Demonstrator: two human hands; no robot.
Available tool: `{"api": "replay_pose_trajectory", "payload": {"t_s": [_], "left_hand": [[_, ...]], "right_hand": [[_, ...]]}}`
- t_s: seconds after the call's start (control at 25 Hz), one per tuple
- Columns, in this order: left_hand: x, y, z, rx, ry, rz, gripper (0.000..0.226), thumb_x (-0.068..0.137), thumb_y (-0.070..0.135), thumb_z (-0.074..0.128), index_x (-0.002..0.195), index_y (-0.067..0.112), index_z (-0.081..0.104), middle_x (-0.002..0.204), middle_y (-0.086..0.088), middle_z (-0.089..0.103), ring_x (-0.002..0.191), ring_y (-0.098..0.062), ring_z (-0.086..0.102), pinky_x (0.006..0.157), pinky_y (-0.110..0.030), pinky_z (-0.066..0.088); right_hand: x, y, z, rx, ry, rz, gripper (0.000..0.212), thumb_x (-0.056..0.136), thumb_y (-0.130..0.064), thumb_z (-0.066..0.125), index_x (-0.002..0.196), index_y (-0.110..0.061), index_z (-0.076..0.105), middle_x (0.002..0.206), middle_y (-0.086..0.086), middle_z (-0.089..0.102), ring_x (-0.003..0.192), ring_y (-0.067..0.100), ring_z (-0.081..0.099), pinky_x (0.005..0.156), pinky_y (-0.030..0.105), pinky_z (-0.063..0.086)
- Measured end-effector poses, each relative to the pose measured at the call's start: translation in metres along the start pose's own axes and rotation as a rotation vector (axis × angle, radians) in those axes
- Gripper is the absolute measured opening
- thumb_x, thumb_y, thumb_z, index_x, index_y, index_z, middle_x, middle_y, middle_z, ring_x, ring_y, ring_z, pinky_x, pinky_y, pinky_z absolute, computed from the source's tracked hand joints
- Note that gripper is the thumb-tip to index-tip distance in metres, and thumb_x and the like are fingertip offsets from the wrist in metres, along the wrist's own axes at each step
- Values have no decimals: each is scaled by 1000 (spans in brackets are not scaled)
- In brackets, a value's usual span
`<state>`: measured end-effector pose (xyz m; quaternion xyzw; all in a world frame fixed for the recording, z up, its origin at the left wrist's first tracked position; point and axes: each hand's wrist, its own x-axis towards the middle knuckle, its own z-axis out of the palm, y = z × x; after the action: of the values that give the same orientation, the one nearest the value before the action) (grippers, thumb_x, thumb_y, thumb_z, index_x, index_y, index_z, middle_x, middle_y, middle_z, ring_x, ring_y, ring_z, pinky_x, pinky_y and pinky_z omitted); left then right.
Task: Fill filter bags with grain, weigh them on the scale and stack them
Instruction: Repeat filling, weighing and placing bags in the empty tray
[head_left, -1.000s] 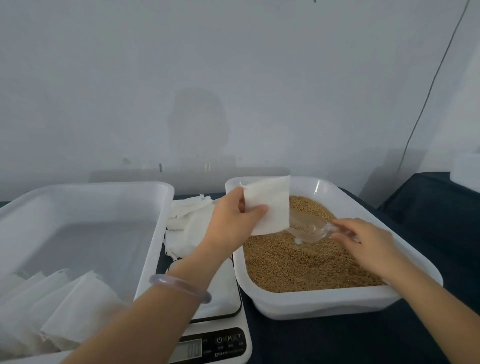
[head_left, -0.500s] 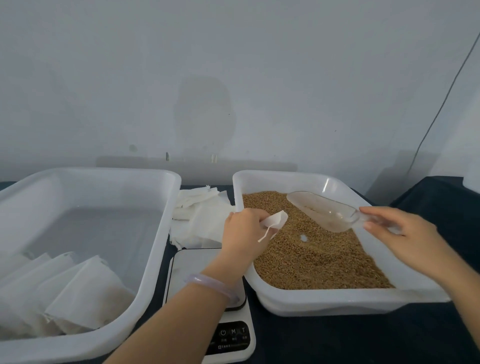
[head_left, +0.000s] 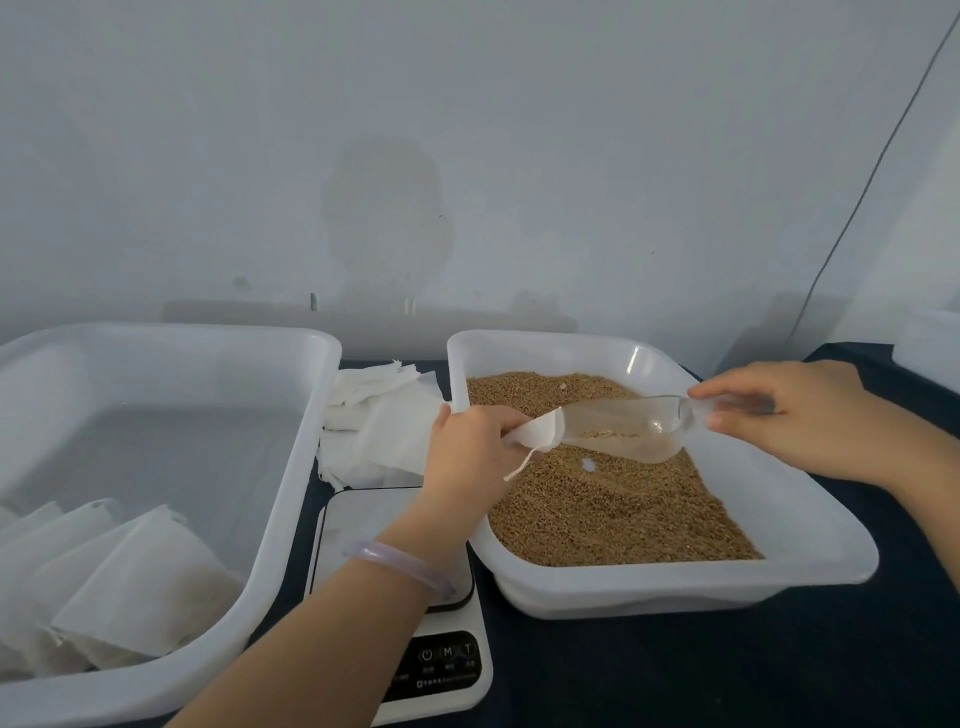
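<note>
My left hand (head_left: 470, 457) grips a white filter bag (head_left: 535, 434) over the grain tray's left side, the bag's mouth facing right and its string hanging down. My right hand (head_left: 800, 415) pinches the handle of a clear plastic scoop (head_left: 628, 428). The scoop's tip is inside the bag's mouth and a few grains lie in it. Below them the white tray (head_left: 810, 561) holds brown grain (head_left: 602, 509). The white scale (head_left: 363, 525) stands between the two trays, partly under my left forearm.
A large white tray (head_left: 171, 364) at the left holds several filled bags (head_left: 119, 587) in its near corner. A heap of empty white bags (head_left: 379, 415) lies behind the scale. The table has a dark cloth (head_left: 675, 670). A grey wall stands close behind.
The scoop has swung left and tipped, and its front end has entered the bag's mouth. My left hand has turned the bag's opening toward the scoop.
</note>
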<state>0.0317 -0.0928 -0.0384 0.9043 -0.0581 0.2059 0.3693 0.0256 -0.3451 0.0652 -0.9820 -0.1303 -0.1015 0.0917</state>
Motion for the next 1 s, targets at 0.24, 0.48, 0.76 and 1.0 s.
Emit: {"api": "replay_pose_trajectory", "payload": {"t_s": [0.24,0.48,0.76,1.0], "left_hand": [[1,2,2,152,-37,98,30,79,43,69,107,33,66,104,11,62,110,-11,50,117,-43,1],[1,5,0,88,-142,203,62,66,57,75,118,25,60,114,11,60,117,-11,47,115,-34,9],[-1,7,-2,91,-214,185,87,66,55,75,139,23,41,134,9,53,128,-10,42,116,-30,2],[-1,13,-5,58,-324,172,71,71,43,76,134,26,48,90,9,62,82,-11,53,91,-30,42]], "right_hand": [[11,-7,-4,-137,-25,-59,24,91,-44,53,115,-48,56,115,-16,63,116,9,52,108,35,22],[15,-9,-8,-248,17,-125,28,91,-46,51,119,-48,54,110,-22,58,115,7,48,105,31,10],[22,-13,-18,-343,-12,-253,27,89,-46,53,116,-48,55,96,-23,49,97,0,38,108,31,0],[28,-22,-18,-405,-38,-281,30,91,-45,52,121,-48,53,114,-18,54,116,5,40,112,35,-5]]}}
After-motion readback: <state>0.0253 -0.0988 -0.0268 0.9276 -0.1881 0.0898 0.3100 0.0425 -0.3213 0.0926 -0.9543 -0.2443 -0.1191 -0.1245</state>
